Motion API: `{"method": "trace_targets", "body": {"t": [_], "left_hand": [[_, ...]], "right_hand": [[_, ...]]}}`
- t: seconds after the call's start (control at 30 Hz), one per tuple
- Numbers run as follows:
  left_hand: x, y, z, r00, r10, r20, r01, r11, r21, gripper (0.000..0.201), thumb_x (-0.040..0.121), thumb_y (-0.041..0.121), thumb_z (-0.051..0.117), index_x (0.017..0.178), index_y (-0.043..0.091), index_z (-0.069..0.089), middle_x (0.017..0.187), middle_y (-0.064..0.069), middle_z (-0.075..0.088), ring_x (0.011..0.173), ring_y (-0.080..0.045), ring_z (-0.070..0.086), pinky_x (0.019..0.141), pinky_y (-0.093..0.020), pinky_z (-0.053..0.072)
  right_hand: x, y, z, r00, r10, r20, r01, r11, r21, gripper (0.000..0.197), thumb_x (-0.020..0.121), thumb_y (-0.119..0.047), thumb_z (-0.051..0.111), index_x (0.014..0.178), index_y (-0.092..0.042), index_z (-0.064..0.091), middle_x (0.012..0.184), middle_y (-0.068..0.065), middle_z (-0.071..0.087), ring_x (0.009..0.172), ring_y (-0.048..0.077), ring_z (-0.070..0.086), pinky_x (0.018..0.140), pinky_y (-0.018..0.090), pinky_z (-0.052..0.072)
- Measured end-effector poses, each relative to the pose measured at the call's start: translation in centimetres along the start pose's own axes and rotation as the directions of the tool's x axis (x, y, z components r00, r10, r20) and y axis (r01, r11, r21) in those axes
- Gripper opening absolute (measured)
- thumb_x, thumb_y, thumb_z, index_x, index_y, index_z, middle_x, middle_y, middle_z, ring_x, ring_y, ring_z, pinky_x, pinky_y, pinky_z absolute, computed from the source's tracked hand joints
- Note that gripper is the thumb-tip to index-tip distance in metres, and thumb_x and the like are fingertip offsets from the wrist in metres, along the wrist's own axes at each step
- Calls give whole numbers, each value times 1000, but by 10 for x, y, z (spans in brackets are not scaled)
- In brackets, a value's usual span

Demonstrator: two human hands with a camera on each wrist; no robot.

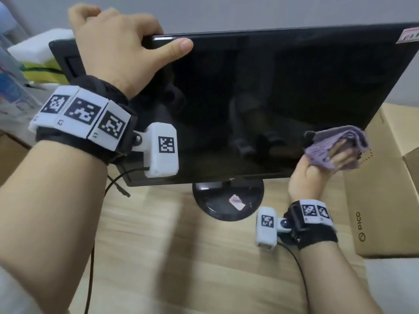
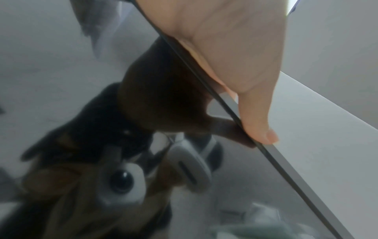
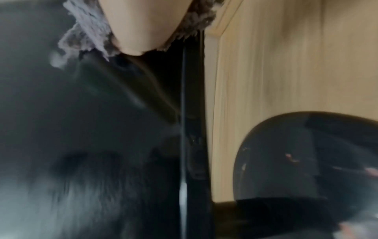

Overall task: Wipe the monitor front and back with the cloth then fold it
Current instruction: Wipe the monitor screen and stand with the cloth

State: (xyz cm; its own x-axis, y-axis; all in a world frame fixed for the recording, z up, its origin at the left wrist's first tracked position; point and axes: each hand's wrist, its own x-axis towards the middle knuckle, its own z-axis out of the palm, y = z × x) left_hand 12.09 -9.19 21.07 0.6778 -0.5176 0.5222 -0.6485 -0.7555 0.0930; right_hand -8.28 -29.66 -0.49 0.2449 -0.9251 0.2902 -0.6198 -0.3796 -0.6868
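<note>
A black monitor [image 1: 260, 98] stands on a round black base [image 1: 226, 200] on a light wooden table, its dark screen facing me. My left hand [image 1: 127, 44] grips its top edge near the left corner, thumb on the front, fingers behind; the left wrist view shows that hand [image 2: 235, 56] lying along the bezel with the thumb on the edge. My right hand [image 1: 326, 164] holds a bunched purple cloth [image 1: 337, 143] against the screen's lower right corner. Only the heel of the right hand [image 3: 141, 22] shows in the right wrist view, ringed by the cloth [image 3: 85, 34].
A brown cardboard box [image 1: 385, 200] sits at the right, close to the monitor's corner. White foam and yellow-green packets [image 1: 38, 60] lie behind the monitor's left side. Black cables [image 1: 90, 257] trail from both wrist cameras over the wooden table [image 1: 181, 268].
</note>
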Motion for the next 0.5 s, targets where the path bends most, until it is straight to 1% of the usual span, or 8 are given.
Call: {"method": "trace_targets", "body": {"t": [0.07, 0.13, 0.2, 0.27, 0.33, 0.4, 0.43, 0.5], "left_hand": [[0, 0, 0, 1000, 0, -5, 0, 1000, 1, 73, 76, 78, 29, 91, 15, 63, 74, -6, 51, 92, -31, 50, 98, -50, 26], [-1, 1, 0, 1000, 5, -3, -5, 1000, -2, 72, 77, 78, 29, 91, 16, 63, 75, -6, 51, 92, -31, 50, 98, -50, 27], [-1, 1, 0, 1000, 6, 4, -6, 1000, -8, 72, 76, 78, 28, 92, 17, 63, 76, -5, 52, 93, -31, 51, 98, -50, 27], [-1, 0, 0, 1000, 3, 7, -3, 1000, -17, 73, 75, 80, 28, 92, 18, 63, 76, -4, 54, 92, -31, 51, 97, -49, 27], [-2, -3, 0, 1000, -5, 14, 5, 1000, -28, 74, 74, 81, 27, 91, 18, 63, 75, -4, 54, 87, -28, 48, 96, -49, 27], [-2, -4, 0, 1000, -8, 16, 9, 1000, -27, 75, 74, 81, 26, 89, 16, 62, 74, -5, 54, 81, -24, 41, 96, -49, 27], [-3, -4, 0, 1000, -16, 26, 16, 999, -30, 75, 74, 81, 26, 87, 16, 61, 74, -5, 53, 81, -23, 39, 95, -50, 27], [-4, -3, 0, 1000, -18, 24, 19, 999, -37, 74, 74, 81, 26, 85, 16, 60, 74, -4, 52, 81, -22, 38, 96, -49, 27]], "right_hand": [[4, -4, 0, 991, 126, -53, -121, 988, 93, 64, 95, -16, 35, 144, 0, -2, 152, 29, -8, 142, 43, -7, 118, 51, 1], [-23, -16, 10, 979, 203, -9, -199, 969, 146, 69, 92, -25, 32, 143, 3, -3, 152, 31, -9, 142, 41, -6, 119, 48, 3], [-69, -30, 22, 983, 158, 95, -173, 968, 181, 70, 87, -27, 28, 143, 6, 0, 150, 35, -7, 141, 43, -2, 118, 46, 3], [-112, -45, 32, 955, 68, 288, -155, 944, 293, 64, 92, -19, 29, 145, -5, -4, 154, 23, -12, 143, 27, -3, 113, 32, 1], [-135, -51, 36, 883, 43, 468, -255, 880, 401, 66, 96, -15, 33, 146, -22, -8, 157, 3, -10, 142, 12, -3, 113, 31, -1], [-139, -44, 32, 874, 7, 486, -223, 894, 389, 64, 95, -19, 34, 146, -28, -4, 158, 0, -2, 144, 12, 1, 118, 34, 7], [-136, -37, 29, 890, -13, 455, -189, 898, 396, 62, 95, -21, 32, 146, -29, -2, 158, -2, 0, 142, 3, 2, 116, 25, 13], [-127, -24, 21, 927, -30, 373, -161, 868, 470, 61, 95, -23, 28, 146, -29, -4, 154, -18, -1, 128, -26, 2, 103, 0, 14]]}}
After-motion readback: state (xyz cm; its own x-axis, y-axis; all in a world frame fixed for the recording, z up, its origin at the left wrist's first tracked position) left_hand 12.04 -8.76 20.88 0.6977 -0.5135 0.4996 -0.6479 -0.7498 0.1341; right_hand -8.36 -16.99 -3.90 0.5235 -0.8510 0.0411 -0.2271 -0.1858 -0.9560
